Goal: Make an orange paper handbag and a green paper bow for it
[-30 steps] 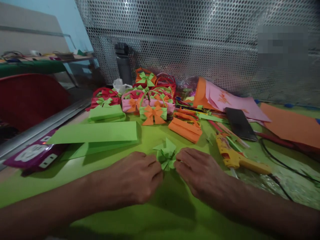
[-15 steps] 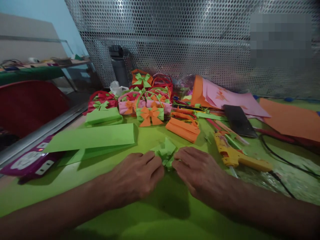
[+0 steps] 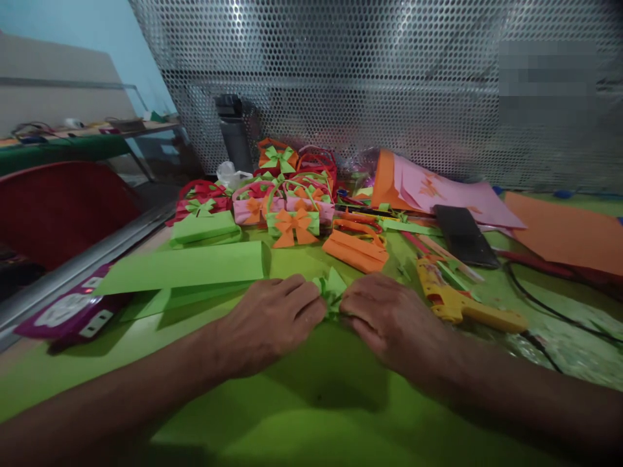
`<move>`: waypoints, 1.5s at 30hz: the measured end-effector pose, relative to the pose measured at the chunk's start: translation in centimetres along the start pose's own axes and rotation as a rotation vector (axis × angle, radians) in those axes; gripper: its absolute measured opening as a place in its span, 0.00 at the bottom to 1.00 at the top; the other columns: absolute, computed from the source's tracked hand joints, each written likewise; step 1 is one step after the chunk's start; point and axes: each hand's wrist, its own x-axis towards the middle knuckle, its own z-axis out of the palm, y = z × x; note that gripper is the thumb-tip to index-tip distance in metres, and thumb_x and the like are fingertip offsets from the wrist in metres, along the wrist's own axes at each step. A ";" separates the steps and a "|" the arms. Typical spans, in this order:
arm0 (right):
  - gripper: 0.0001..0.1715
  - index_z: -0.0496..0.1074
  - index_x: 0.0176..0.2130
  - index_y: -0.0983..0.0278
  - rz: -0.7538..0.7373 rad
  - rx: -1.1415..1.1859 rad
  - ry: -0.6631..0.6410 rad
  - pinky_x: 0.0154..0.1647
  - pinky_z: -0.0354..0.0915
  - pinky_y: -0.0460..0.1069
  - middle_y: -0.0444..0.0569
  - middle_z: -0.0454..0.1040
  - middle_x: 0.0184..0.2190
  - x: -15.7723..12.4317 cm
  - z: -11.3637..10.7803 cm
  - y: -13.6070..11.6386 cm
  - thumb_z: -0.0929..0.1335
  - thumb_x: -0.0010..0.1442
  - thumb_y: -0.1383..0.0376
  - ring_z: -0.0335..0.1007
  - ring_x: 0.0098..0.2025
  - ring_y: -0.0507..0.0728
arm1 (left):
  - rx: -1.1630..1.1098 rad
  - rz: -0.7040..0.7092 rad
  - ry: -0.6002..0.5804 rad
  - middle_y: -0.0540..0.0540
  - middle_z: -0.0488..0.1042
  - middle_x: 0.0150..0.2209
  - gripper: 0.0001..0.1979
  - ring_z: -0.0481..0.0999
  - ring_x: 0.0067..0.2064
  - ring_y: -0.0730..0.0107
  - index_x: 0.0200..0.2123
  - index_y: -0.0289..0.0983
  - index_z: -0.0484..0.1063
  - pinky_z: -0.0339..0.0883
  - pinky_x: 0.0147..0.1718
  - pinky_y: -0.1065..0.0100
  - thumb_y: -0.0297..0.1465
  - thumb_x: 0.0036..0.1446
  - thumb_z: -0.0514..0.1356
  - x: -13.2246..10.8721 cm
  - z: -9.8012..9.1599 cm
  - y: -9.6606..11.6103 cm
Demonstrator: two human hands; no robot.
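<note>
A folded green paper piece [image 3: 332, 290] with pointed tips is between my two hands, above the green tabletop. My left hand [image 3: 280, 321] pinches its left side with curled fingers. On its right side my right hand [image 3: 387, 318] is closed in a pinch; its fingertips are partly hidden. Just behind the hands lies an orange folded paper bag [image 3: 357, 250]. Beside it stands a small green paper bag [image 3: 293, 224] with an orange bow. A large folded green sheet [image 3: 185, 269] rests behind my left hand.
A yellow glue gun [image 3: 467, 311] with a black cord lies at the right, near a dark phone [image 3: 464, 235]. A purple power strip [image 3: 78, 311] is at the left. Farther back are more paper bags, a dark bottle [image 3: 235, 139] and pink sheets [image 3: 448, 188].
Both hands have shifted slightly up, the left one also to the right. The green piece moved a little right between them and less of it shows.
</note>
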 end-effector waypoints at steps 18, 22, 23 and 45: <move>0.17 0.71 0.45 0.64 0.219 0.673 0.018 0.48 0.62 0.54 0.50 0.75 0.43 1.4 -3.5 1.2 0.67 0.54 0.62 0.69 0.46 0.58 | -0.215 0.122 0.159 0.41 0.74 0.42 0.12 0.71 0.43 0.64 0.44 0.36 0.64 0.65 0.38 0.65 0.28 0.62 0.45 -0.6 -1.7 -0.9; 0.25 0.68 0.49 0.66 0.235 0.955 -0.118 0.43 0.64 0.52 0.50 0.75 0.39 1.4 -3.2 0.6 0.70 0.50 0.66 0.70 0.42 0.56 | -0.257 0.092 0.189 0.40 0.72 0.45 0.10 0.71 0.42 0.67 0.42 0.39 0.66 0.66 0.38 0.67 0.28 0.61 0.48 -0.3 -1.0 -0.9; 0.25 0.67 0.48 0.66 0.240 1.003 -0.129 0.42 0.64 0.51 0.49 0.75 0.37 1.4 -3.0 0.4 0.70 0.49 0.68 0.70 0.41 0.56 | -0.256 0.072 0.216 0.41 0.72 0.45 0.09 0.71 0.42 0.67 0.41 0.39 0.66 0.66 0.38 0.67 0.27 0.60 0.49 -0.1 -0.8 -0.8; 0.23 0.66 0.39 0.65 0.723 1.239 0.289 0.24 0.55 0.44 0.38 0.66 0.23 1.9 -1.3 0.0 0.69 0.39 0.70 0.60 0.23 0.47 | -1.608 -1.154 0.195 0.58 0.55 0.13 0.18 0.46 0.13 0.83 0.19 0.38 0.56 0.40 0.11 0.77 0.42 0.57 0.50 1.4 2.2 -0.3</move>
